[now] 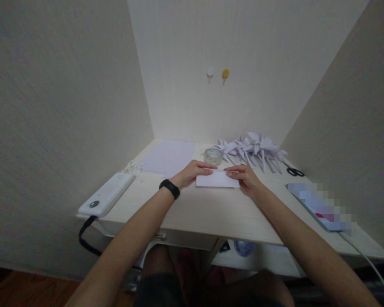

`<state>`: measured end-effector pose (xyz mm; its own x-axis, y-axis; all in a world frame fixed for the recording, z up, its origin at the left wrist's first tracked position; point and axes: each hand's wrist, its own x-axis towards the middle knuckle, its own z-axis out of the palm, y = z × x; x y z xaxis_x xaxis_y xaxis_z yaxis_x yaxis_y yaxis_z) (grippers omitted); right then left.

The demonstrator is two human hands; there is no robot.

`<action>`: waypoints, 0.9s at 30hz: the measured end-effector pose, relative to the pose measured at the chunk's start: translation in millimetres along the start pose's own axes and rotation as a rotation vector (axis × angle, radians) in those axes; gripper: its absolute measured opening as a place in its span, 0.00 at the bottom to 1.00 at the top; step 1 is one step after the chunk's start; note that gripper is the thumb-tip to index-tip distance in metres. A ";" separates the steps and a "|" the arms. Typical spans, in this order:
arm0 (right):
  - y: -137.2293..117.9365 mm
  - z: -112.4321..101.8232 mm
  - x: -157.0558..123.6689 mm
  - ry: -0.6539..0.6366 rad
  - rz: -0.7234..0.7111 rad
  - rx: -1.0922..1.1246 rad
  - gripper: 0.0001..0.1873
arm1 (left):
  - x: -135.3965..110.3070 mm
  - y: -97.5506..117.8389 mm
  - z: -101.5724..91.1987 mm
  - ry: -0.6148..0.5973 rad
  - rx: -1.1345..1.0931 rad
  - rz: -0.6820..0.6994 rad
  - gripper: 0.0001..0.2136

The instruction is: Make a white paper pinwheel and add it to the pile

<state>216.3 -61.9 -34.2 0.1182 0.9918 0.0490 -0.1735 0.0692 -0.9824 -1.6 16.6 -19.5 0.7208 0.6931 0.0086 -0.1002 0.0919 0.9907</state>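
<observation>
Here, pinching a white rectangular paper piece (216, 181) by its far edge, spread between left grip (192, 172) and right grip (247, 179), over a pale wood-grained worktop (198, 213); visibly flat, smooth, wider than deep.

The desk (195, 213) bears a paper sheet (171, 154) and white device (110, 194) toward its left edge, folded papers (257, 147), scissors (295, 172) and tablet (318, 208) toward its right.

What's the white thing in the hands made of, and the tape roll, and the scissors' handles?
White sheet: seemingly paper, matte, because it's thin, flat and has no shine.
Tape roll: probably clear plastic, glossy, since it looks see-through.
Scissors' handles: maybe plastic, being black rounded loops; finish unclear.
</observation>
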 end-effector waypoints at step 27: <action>-1.1 4.0 -1.9 0.050 0.043 0.084 0.18 | 0.0 -5.6 4.4 0.031 -0.085 0.001 0.23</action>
<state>212.4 -63.4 -32.4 0.1569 0.9876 -0.0036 -0.2609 0.0380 -0.9646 2.0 13.0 -24.4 0.6994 0.7148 0.0038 -0.1596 0.1510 0.9756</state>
